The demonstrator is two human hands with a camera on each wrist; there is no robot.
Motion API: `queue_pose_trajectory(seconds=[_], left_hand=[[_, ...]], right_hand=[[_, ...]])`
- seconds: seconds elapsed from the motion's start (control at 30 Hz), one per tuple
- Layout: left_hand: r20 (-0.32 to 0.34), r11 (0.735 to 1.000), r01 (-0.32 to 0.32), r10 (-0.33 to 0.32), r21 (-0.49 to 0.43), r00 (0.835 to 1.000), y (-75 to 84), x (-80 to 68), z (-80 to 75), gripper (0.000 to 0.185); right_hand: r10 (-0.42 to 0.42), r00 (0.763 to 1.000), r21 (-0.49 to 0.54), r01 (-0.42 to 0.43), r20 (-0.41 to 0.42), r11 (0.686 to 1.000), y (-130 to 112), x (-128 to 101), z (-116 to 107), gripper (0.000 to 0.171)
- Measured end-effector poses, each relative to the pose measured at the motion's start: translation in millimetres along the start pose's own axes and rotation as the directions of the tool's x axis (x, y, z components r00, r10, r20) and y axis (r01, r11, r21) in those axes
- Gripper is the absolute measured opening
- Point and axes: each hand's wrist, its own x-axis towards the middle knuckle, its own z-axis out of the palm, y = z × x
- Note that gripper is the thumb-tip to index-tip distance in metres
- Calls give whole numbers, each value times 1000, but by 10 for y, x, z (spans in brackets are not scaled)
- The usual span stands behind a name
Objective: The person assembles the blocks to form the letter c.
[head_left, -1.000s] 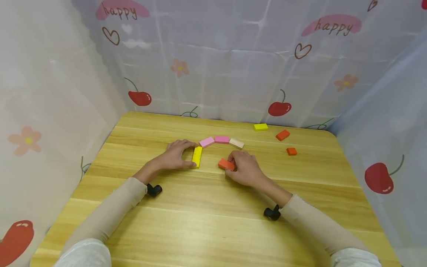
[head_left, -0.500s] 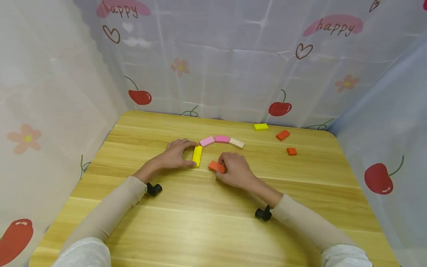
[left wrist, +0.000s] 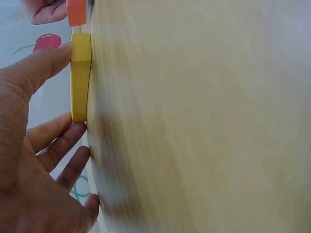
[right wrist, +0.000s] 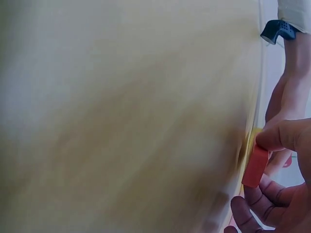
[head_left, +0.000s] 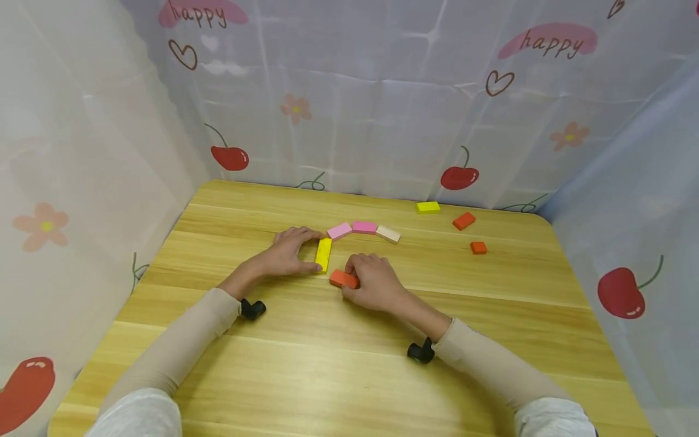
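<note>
Head: left hand [head_left: 284,258] pinches yellow block [head_left: 323,255] flat on table [head_left: 349,364]; right hand [head_left: 371,282] grips orange block [head_left: 343,278] just beside it.
Left wrist: thumb and fingers [left wrist: 58,141] clamp the yellow block's ends.
Right wrist: thumb and fingers hold the orange block [right wrist: 255,166].

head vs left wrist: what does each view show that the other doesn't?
Only head: the full arc of blocks, two pink blocks and a cream block, plus a loose yellow block and two loose orange blocks near the curtain.
Only left wrist: the left thumb and fingers pressed to opposite ends of the long yellow block.
Both: the left hand on that block, and the orange block the right hand grips.
</note>
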Motion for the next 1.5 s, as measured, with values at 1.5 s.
queue_pose_trajectory(seconds=[1.5], left_hand=[[1, 1000, -2, 2, -7, 1000, -18, 6, 10, 80]], right_hand=[[-3, 1000, 30, 2, 22, 1000, -145, -52, 36, 33]])
